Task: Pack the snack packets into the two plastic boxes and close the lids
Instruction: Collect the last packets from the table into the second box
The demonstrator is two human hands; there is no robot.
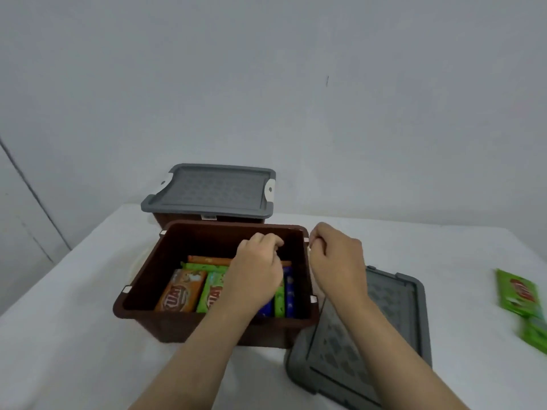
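Left hand (257, 267), fingers curled, over packets (183, 291) inside the open box (142, 318); right hand (337, 258), fingers clenched, at its right rim.

A white cloth (74, 335) covers the worktop, lying mostly smooth with faint creases. Behind it rises a plain pale grey wall (266, 84) with a small dark mark (327, 81) right of centre. At far left a dark slanted line (32, 193) runs down the wall.
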